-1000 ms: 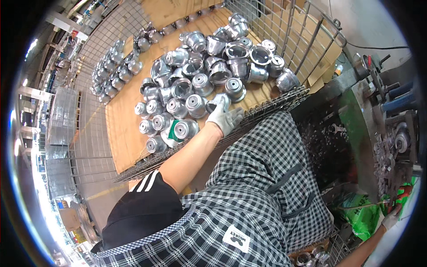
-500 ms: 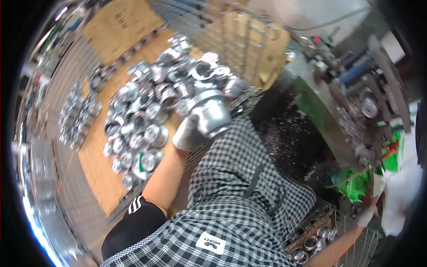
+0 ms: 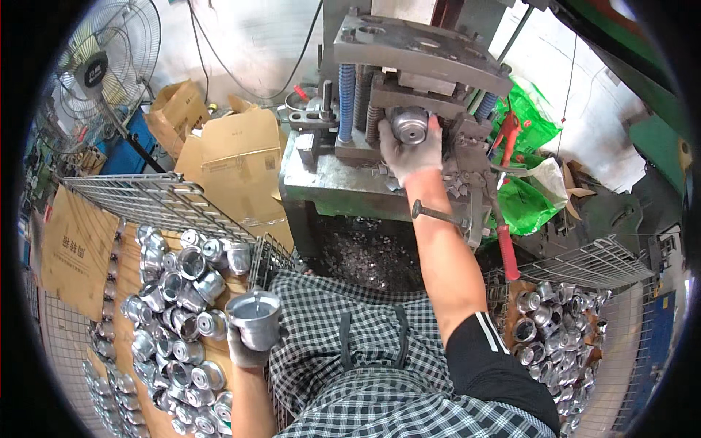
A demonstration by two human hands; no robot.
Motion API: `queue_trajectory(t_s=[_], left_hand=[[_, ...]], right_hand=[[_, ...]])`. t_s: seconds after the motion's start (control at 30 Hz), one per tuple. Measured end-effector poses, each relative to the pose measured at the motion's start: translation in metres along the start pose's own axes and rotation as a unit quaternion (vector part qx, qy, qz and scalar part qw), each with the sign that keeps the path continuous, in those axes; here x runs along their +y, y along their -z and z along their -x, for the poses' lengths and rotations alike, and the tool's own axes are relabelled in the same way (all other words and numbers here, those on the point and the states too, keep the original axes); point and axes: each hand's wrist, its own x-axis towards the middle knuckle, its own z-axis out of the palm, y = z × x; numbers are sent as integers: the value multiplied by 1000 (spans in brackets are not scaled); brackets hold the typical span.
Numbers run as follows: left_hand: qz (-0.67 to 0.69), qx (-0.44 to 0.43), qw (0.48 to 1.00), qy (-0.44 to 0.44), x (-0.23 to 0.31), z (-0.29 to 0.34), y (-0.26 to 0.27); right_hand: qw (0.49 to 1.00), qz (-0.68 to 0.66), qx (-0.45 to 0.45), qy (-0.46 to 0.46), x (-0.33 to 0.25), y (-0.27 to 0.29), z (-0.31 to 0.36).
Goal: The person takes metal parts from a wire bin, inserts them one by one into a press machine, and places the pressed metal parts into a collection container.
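My gloved left hand [image 3: 247, 353] grips a shiny metal cup [image 3: 255, 321] from below, its wide mouth turned up, beside the cage at my left. Stretched forward, my gloved right hand [image 3: 414, 157] has its fingers round a second metal cup [image 3: 410, 125]. That cup's end with a small central hole points toward me. It sits within the press [image 3: 423, 55], between the spring-wrapped posts and under the upper plate. Whether it touches the tooling behind is hidden. Metal scraps [image 3: 458, 184] lie on the press bed next to my right wrist.
Wire cages with many metal cups stand at my left [image 3: 175, 292] and right [image 3: 558, 321]. A red-handled lever [image 3: 507, 252] juts out beside my right forearm. Scraps [image 3: 358, 252] lie under the press. Cardboard boxes [image 3: 241, 157], a fan [image 3: 98, 69] and green bags [image 3: 522, 204] stand around.
My view has swung from the left cage to the press. The left hand still holds a cup, now mouth up. My right hand, empty at lower right before, now grips a cup in the press.
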Motion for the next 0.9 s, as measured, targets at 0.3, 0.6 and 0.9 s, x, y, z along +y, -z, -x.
queue_trajectory(t_s=[0.3,0.6,0.9], left_hand=[[-26,36,998,41,-5,4,-3],[-49,-113,979,161,-49,-45,-81],[-103,-114,980,128,-59,-21,-73]], right_hand=[[989,125,42,-60,-34,86,95],[313,716,623,30,-258,242,492],[204,803,522,200,-250,210,424]])
